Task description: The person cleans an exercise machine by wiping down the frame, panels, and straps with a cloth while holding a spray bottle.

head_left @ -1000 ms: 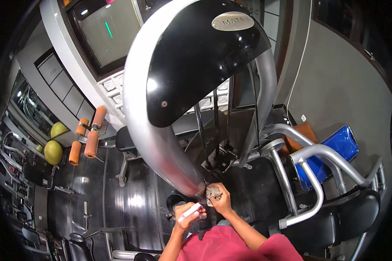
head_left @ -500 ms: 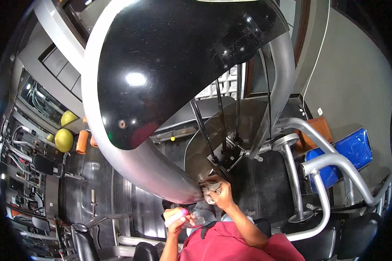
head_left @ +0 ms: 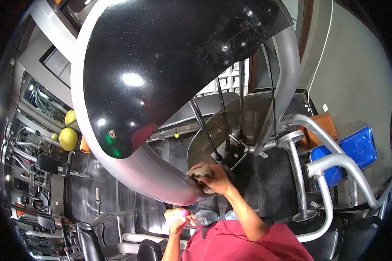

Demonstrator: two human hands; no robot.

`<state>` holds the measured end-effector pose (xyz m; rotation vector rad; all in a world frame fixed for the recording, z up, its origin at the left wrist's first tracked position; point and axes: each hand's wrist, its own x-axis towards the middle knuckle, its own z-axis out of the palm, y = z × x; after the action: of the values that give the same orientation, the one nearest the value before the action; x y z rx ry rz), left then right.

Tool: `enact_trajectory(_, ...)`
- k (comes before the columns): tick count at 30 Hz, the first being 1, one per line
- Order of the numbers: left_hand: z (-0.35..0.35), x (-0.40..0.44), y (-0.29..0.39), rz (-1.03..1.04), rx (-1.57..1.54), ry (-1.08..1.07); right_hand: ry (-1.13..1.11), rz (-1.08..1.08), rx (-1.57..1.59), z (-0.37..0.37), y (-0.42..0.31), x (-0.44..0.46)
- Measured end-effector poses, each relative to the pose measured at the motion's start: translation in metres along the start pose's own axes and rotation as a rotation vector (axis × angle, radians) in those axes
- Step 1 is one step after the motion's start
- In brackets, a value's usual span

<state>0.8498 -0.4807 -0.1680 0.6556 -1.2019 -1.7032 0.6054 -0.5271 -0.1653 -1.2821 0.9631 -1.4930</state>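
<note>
My right hand (head_left: 216, 178) is closed round a crumpled grey-beige cloth (head_left: 202, 174) and presses it against the lower part of a thick silver frame tube (head_left: 161, 174). Lower and to the left, my left hand (head_left: 176, 218) grips a clear spray bottle (head_left: 197, 222) with a pink and white top. The bottle is clear of the tube. Above both hands, a large black glossy panel (head_left: 161, 65) is fixed to the machine's curved frame. Dark rods and a smoky transparent shield (head_left: 204, 135) stand just beyond the right hand.
Silver machine arms (head_left: 335, 163) stand at the right, beside a blue padded item (head_left: 357, 148) and an orange-brown board (head_left: 320, 130). A black seat (head_left: 89, 241) is at lower left. Yellow-green balls (head_left: 68, 139) and an orange roller (head_left: 84, 145) lie farther left.
The view has moved nearer the machine, so the panel looks larger. My right hand and the cloth have shifted slightly up along the tube. My left hand has dropped away from it with the bottle.
</note>
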Motion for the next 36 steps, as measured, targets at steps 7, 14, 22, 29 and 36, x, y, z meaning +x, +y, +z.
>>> enact_trajectory(7,-0.005,0.001,-0.007,0.010,-0.058,-0.024,0.151,0.528,0.106,-0.016,0.079,-0.050)
enact_trajectory(14,-0.005,0.000,-0.006,-0.041,-0.071,-0.026,0.135,0.150,0.010,0.012,-0.004,0.002)
enact_trajectory(22,-0.004,0.005,-0.009,0.023,-0.062,-0.034,0.409,-0.042,-0.176,0.027,0.005,-0.053)
enact_trajectory(29,-0.002,0.005,-0.011,0.044,-0.140,-0.037,0.483,-0.100,-0.330,0.034,-0.009,-0.038)
enact_trajectory(36,-0.003,0.008,-0.013,0.104,-0.126,-0.094,0.474,-0.354,-0.422,0.046,-0.047,-0.034)
